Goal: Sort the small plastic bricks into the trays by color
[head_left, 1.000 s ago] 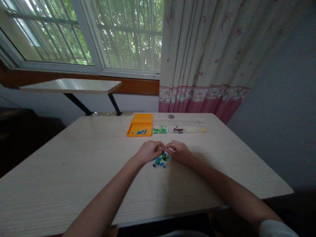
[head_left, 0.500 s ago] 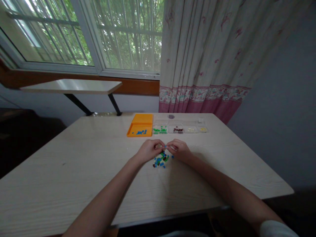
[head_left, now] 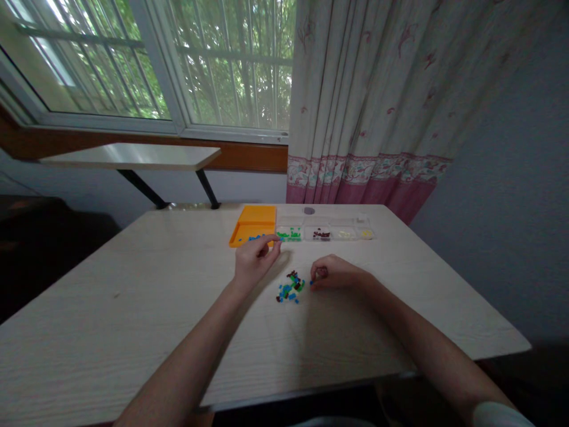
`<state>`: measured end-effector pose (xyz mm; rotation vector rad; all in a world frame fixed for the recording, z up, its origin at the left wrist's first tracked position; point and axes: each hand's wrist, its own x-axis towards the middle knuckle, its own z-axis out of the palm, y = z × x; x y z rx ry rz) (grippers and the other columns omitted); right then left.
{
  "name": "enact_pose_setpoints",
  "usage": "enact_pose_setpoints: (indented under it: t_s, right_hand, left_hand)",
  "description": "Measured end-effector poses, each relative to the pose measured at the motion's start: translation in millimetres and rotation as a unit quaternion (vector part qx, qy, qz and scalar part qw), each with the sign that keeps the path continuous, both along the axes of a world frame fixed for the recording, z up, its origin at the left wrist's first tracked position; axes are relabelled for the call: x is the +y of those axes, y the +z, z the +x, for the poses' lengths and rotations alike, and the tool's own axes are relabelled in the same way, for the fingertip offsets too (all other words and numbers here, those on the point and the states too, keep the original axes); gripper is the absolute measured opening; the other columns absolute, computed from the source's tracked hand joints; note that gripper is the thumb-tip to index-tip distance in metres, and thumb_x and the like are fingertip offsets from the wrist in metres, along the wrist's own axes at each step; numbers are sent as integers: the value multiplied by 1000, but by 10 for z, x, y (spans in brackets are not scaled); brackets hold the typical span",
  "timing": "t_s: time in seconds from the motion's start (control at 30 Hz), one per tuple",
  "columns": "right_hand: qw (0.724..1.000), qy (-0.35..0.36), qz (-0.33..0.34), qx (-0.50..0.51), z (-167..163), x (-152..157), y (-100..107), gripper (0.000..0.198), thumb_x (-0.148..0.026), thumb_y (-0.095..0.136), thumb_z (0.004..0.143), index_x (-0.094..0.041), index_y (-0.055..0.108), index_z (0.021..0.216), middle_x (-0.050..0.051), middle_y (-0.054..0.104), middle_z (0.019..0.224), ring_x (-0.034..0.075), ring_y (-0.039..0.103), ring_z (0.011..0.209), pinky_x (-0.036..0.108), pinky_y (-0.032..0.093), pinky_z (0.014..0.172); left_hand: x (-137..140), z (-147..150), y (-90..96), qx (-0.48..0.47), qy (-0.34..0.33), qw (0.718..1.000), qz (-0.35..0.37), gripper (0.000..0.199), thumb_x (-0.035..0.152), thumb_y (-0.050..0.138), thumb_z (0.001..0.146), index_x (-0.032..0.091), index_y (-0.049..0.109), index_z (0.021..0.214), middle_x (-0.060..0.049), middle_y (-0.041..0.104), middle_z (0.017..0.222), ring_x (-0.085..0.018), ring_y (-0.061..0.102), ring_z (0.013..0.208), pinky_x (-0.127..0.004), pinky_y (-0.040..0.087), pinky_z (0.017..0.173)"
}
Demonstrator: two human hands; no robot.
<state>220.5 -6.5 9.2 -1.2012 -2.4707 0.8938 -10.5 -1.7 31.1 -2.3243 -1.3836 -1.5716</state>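
My left hand [head_left: 255, 258] is raised just in front of the orange box, thumb and forefinger closed on a small blue brick [head_left: 281, 239] at their tips. Right of the pile, my right hand [head_left: 335, 273] pinches another tiny blue brick [head_left: 311, 283] at table level. Between and slightly below the hands lies a loose pile of small blue, green and brown bricks [head_left: 288, 290]. Some more blue bricks [head_left: 253, 238] lie in the orange box [head_left: 258, 213], partly hidden behind my left hand.
Beside the orange box runs a row of clear trays [head_left: 338, 220] holding green bricks [head_left: 288, 235], dark brown bricks [head_left: 320, 233] and pale yellow pieces [head_left: 366, 233]. A round grey disc [head_left: 309, 210] lies behind them. At the back left stands a raised shelf [head_left: 133, 154].
My hands were together above the pile, holding a small blue brick. Now the left has moved up and left towards the orange box, and the right has moved right and down to a blue brick.
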Motion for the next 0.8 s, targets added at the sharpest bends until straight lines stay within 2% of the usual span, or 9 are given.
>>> enact_pose_setpoints:
  t_s: [0.1, 0.23, 0.47, 0.63, 0.8]
  right_hand:
    - [1000, 2, -13, -15, -1, -10, -1, 26, -38, 65, 62, -17, 63, 77, -4, 51, 60, 6, 44, 53, 17, 28, 48]
    - [1000, -10, -19, -11, -54, -30, -1, 23, -36, 64, 64, -17, 64, 77, -3, 54, 61, 7, 45, 54, 17, 29, 49]
    - [999, -11, -31, -4, -41, -17, -3, 24, -38, 64, 63, -17, 63, 76, -3, 54, 62, 8, 47, 55, 17, 30, 48]
    - [999, -19, -31, -2, -44, -21, -1, 25, -38, 65, 61, -17, 63, 75, -4, 53, 60, 7, 46, 54, 17, 29, 48]
    - [999, -18, -33, 3, -49, -24, 0, 23, -37, 64, 64, -16, 63, 74, -2, 54, 61, 8, 47, 54, 17, 30, 48]
  left_hand:
    - [-33, 0, 40, 5, 19, 999, 42, 20, 31, 51, 74, 16, 65, 77, 6, 41, 45, -4, 37, 41, -15, 30, 48]
    - [-46, 19, 47, 5, 45, 998, 40, 21, 32, 51, 74, 16, 65, 75, 6, 41, 44, -4, 37, 41, -15, 30, 48]
    - [-38, 33, 49, -31, 46, 998, 2, 22, 34, 51, 73, 17, 65, 73, 6, 38, 43, -4, 34, 40, -15, 29, 47]
    - [104, -24, -30, -149, 42, 985, -71, 23, 35, 53, 71, 15, 62, 76, 7, 31, 44, -5, 31, 41, -16, 27, 43]
    - [369, -252, -189, -210, 105, 965, -117, 23, 35, 54, 69, 15, 62, 76, 7, 34, 46, -6, 32, 41, -18, 26, 41]
